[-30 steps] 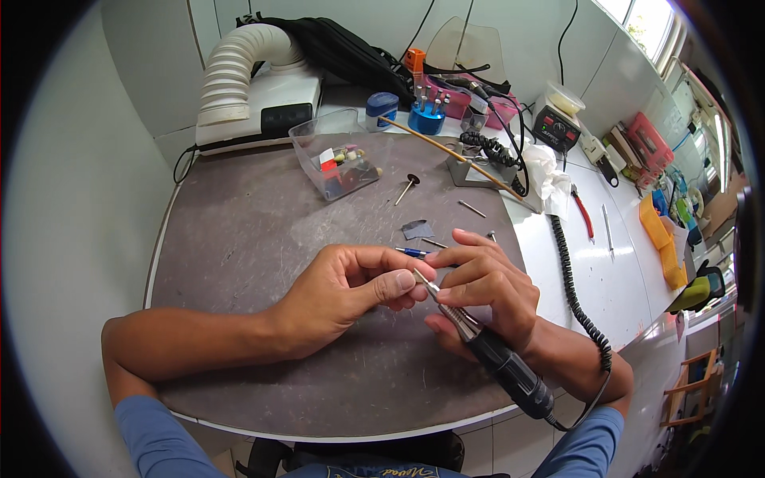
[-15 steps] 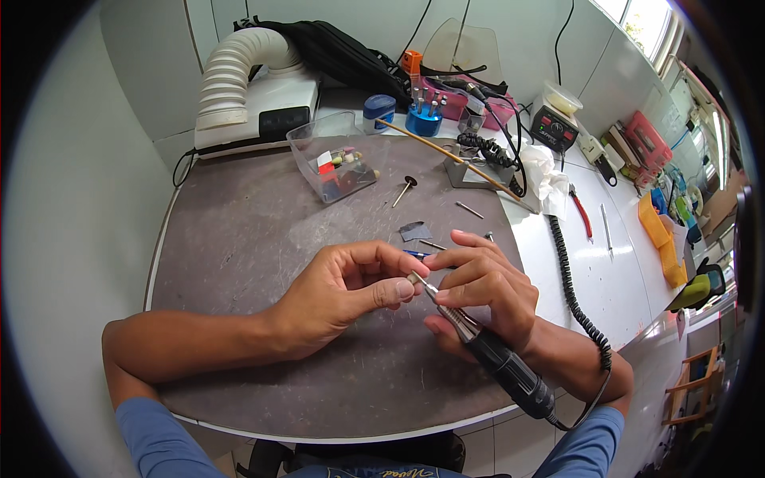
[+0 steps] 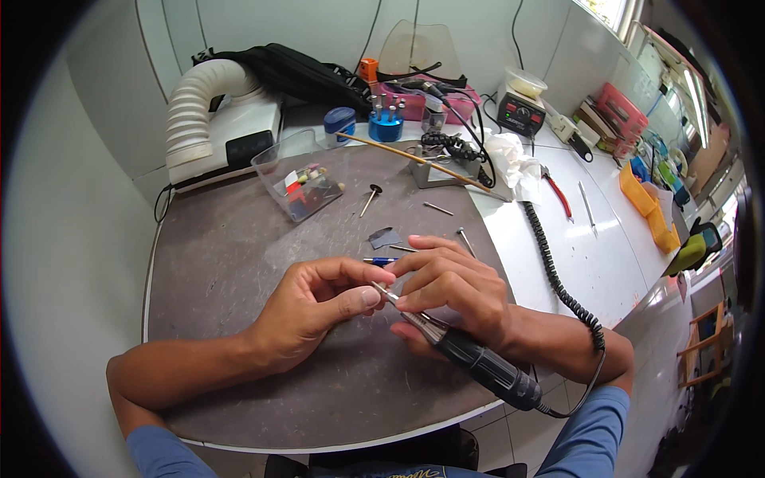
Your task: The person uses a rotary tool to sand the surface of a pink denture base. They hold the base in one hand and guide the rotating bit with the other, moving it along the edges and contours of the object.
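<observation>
My right hand (image 3: 454, 295) grips a black rotary handpiece (image 3: 486, 366) with a silver nose and slim bit, its coiled cord trailing to the right. Between the thumb and index finger of my left hand (image 3: 319, 311) is a small pale piece (image 3: 381, 287), partly hidden by the fingertips, at the bit's tip. Just beyond my fingers lie a blue pen-like tool (image 3: 378, 261), a grey scrap (image 3: 385, 237) and metal pins (image 3: 438, 208). A mandrel with a dark disc (image 3: 371, 199) rests farther back.
Behind stand a white extractor (image 3: 231, 143) with hose, a clear bin (image 3: 279, 183), a blue bur holder (image 3: 386, 126), a grey stand (image 3: 430, 175) crossed by a wooden stick and a control box (image 3: 518, 111). Red pliers (image 3: 558, 195) and yellow trays (image 3: 649, 211) are at the right.
Both hands and the handpiece appear lower and farther left, and the bench has shifted left too as the view moved. The grips look much the same.
</observation>
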A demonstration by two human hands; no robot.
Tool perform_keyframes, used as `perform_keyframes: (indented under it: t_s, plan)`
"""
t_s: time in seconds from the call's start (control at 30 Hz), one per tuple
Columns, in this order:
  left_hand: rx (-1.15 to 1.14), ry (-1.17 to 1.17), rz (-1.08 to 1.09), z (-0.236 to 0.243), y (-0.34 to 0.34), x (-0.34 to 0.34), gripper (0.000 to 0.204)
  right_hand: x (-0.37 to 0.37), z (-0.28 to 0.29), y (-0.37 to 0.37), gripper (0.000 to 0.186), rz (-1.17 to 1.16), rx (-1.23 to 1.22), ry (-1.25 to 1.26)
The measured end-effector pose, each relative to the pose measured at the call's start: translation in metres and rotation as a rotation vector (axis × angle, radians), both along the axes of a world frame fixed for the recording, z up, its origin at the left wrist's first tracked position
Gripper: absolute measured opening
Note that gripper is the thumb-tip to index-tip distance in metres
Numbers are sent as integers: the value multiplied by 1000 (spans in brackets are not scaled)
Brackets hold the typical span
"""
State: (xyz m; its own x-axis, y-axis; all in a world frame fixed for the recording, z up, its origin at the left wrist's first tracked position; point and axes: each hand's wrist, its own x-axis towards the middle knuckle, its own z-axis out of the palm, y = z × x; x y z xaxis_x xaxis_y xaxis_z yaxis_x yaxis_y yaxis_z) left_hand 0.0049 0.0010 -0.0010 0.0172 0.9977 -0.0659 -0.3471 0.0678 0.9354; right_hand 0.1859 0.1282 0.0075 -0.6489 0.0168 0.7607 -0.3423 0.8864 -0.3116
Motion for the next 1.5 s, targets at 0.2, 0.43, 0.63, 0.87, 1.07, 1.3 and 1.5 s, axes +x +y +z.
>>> perform_keyframes:
  t_s: [0.2,0.43,0.63,0.87,1.07,1.3,1.5]
  plan:
    - [37,19,49,-2,-1,1,21,-1,-3,1,24,65,-39,27]
    - [55,0,83,0,-1,2,20,1,-4,2,23,11,-70,51]
    - [20,19,76,2,-1,2,23,0,-3,2,23,-3,-52,45]
    - [32,31,52,1,0,1,23,1,-2,2,24,-5,-60,32]
    - [32,54,81,-2,0,1,22,-1,-4,2,24,12,-57,9]
    - [29,49,82,0,-1,1,22,0,-3,1,24,10,-58,0]
    - [36,51,88,-1,-1,2,23,1,-2,2,24,27,-54,-9]
